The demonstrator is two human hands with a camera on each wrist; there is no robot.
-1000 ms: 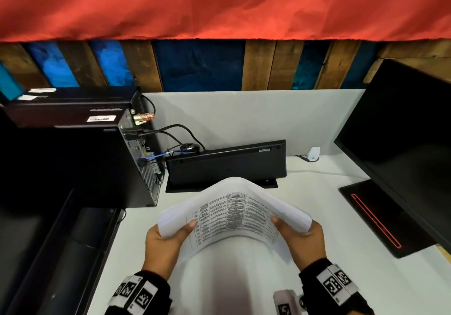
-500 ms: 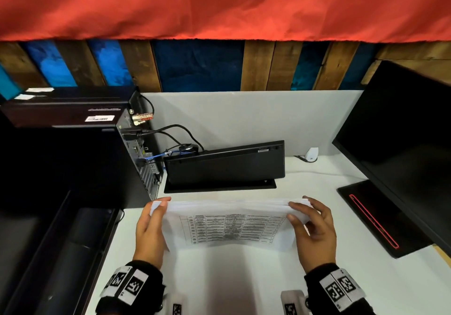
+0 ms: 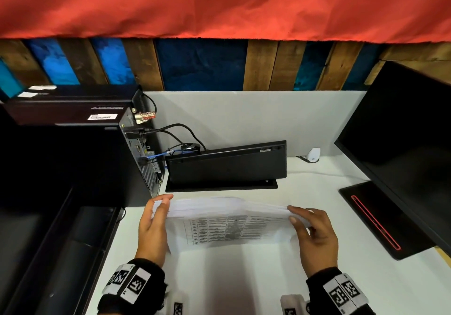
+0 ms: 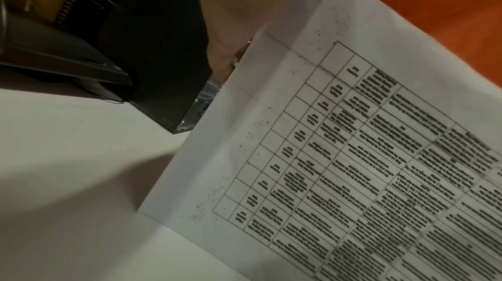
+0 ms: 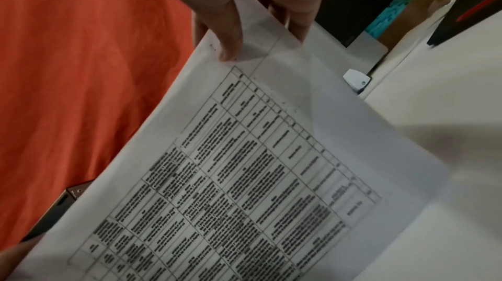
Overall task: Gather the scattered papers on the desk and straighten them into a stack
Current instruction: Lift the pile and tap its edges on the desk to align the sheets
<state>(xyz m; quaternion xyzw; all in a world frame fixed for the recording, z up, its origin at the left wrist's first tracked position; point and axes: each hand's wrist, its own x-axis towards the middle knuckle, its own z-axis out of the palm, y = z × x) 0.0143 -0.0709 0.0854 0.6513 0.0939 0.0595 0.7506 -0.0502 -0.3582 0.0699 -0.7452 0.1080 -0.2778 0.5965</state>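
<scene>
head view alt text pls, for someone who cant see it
Two hands hold a stack of printed papers on edge on a white desk, the left hand at its left side and the right hand at its right. Behind stand a black keyboard propped upright, a computer tower at left and a monitor at right.

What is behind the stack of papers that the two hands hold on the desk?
Behind the papers stands a black keyboard propped on edge. Further back is the grey partition. The desk strip directly behind the sheets is hidden.

We hold a stack of papers (image 3: 229, 219) upright on the white desk (image 3: 244, 285), left hand (image 3: 152, 229) and right hand (image 3: 314, 236) gripping its ends.
</scene>
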